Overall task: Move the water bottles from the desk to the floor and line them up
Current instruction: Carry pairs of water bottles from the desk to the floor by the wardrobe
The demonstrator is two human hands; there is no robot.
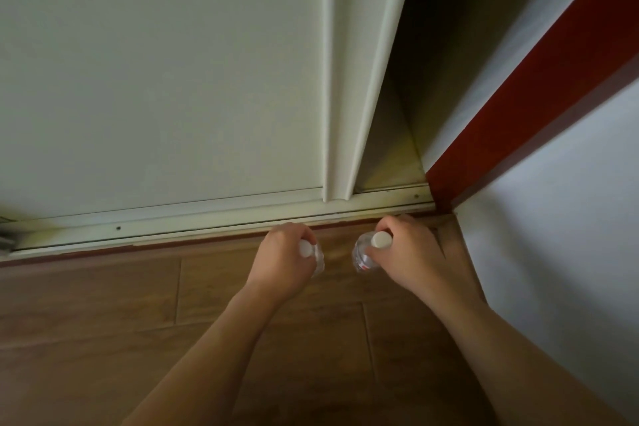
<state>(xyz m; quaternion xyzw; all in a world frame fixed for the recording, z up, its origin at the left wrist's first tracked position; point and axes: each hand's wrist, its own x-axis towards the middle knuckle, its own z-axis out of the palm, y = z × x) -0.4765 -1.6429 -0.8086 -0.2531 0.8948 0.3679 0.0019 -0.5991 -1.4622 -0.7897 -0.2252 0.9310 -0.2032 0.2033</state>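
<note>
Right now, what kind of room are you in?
Probably a room at home, down in a corner by a closet. There's a wood-look floor, a white sliding door on a floor track, and a white wall. Each hand holds a water bottle there.

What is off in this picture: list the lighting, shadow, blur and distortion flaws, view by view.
Head view: dim, greenish light; the closet opening falls into deep shadow. Wide-angle bending tilts the sliding door and red trim. Slight softness on the left hand, right hand and both clear bottles, whose white caps look overbright. No strong glare on the wood floor.
</note>
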